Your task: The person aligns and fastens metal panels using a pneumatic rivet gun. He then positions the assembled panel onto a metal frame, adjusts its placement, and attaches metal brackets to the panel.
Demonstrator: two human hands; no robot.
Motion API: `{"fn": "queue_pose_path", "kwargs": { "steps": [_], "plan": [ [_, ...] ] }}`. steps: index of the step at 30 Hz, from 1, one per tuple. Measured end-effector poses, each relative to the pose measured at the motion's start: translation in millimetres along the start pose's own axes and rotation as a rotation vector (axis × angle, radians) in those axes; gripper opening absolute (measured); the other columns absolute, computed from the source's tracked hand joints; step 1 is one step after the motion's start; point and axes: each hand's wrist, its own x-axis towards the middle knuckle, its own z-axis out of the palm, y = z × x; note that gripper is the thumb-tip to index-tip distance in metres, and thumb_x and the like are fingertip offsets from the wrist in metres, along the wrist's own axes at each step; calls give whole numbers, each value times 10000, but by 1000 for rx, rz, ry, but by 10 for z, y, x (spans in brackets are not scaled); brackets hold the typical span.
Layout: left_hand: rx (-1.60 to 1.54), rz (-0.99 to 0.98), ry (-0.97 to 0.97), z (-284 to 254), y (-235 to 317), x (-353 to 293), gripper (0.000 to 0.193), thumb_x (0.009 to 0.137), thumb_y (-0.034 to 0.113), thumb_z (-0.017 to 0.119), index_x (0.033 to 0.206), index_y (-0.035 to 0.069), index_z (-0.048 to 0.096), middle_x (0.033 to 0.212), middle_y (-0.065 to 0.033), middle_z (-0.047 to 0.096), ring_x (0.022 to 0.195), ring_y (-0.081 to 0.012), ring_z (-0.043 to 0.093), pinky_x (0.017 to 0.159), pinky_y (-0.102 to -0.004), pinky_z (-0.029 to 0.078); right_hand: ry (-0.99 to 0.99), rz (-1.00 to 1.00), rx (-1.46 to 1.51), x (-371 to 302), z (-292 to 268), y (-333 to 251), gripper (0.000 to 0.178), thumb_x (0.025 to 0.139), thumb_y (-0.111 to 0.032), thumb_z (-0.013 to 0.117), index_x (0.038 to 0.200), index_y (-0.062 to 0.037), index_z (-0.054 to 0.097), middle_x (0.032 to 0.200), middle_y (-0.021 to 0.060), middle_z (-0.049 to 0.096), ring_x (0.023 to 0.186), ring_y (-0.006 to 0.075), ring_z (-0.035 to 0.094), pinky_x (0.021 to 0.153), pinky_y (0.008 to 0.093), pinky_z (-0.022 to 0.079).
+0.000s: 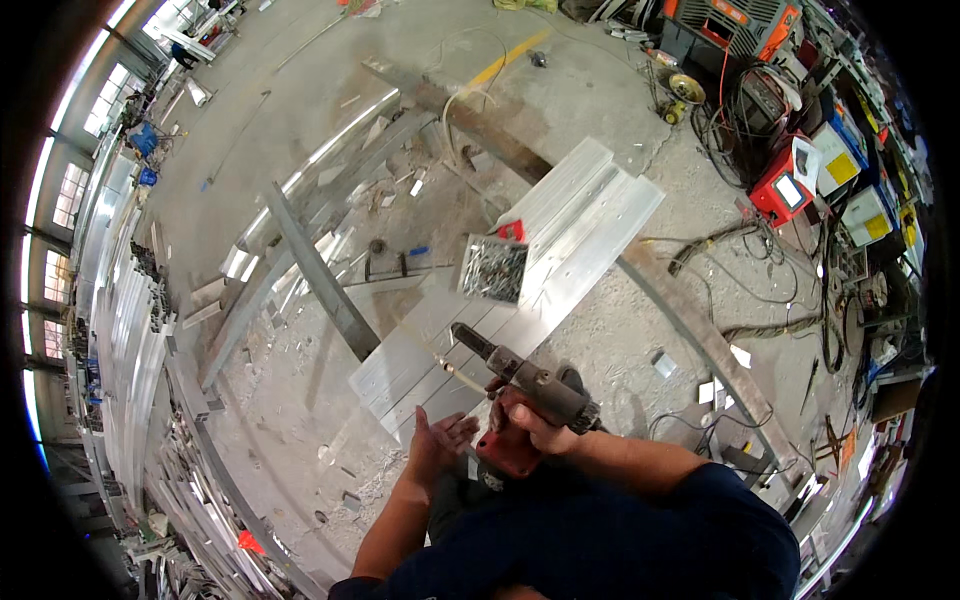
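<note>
At the near edge of a pale metal panel (590, 240), a worker's right hand (540, 428) is wrapped firmly around a red-and-dark power tool (530, 385), its long nose angled over the panel toward the far left. The left hand (443, 436) is just short of the panel's near-left corner — palm turned up, fingers loosely spread, gripping nothing that can be made out; whether a small piece lies in the palm cannot be told.

On the panel, past the tool's nose, sits a shallow box (466, 270) heaped with small metal fasteners (498, 265), a red item (511, 231) just beyond it. The step in hand looks to be readying the tool rather than working with it, since its nose appears clear of the panel; the next move would seem to call for a steady right grip and a free left hand.

Steel beams flank the panel, one to its left (325, 275) and one to its right (700, 345). Farther out, right of the panel, stands a red-and-white machine (787, 185) near tangled cables (735, 130); well off to the panel's left lie long metal strips (125, 330) — and, beyond them, windows (70, 195).
</note>
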Motion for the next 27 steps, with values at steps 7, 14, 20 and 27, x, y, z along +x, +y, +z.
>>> {"fn": "queue_pose_path", "kwargs": {
  "steps": [7,14,20,27],
  "plan": [
    [-205,99,-129,1788,854,546,1048,872,841,323,1421,-48,400,1271,-184,591,1119,-346,541,1075,-539,360,394,224,401,-380,-979,-662,390,1022,-409,499,1085,-32,576,834,81,608,787,200,607,749,341,505],
    [640,-313,393,1887,552,1198,1160,792,877,448,1443,-79,372,1289,-215,579,1151,-333,538,1037,-497,391,492,30,956,-280,-1612,-1167,529,946,-638,500,1043,-118,473,810,102,522,749,257,521,737,427,470],
    [-148,4,48,2670,743,1477,961,877,798,383,1317,-52,468,1137,-212,610,1075,-379,560,1075,-505,391,621,124,1245,-100,-1933,-979,663,931,-672,502,1215,-74,465,749,70,506,717,234,525,741,422,475],
    [-347,296,-65,3009,1708,1451,619,912,600,566,946,-16,606,870,-125,621,830,-302,587,918,-481,475,746,58,1296,-44,-2679,-1252,607,914,-684,523,1063,-96,504,750,44,486,716,226,504,732,406,466]
  ]
}}
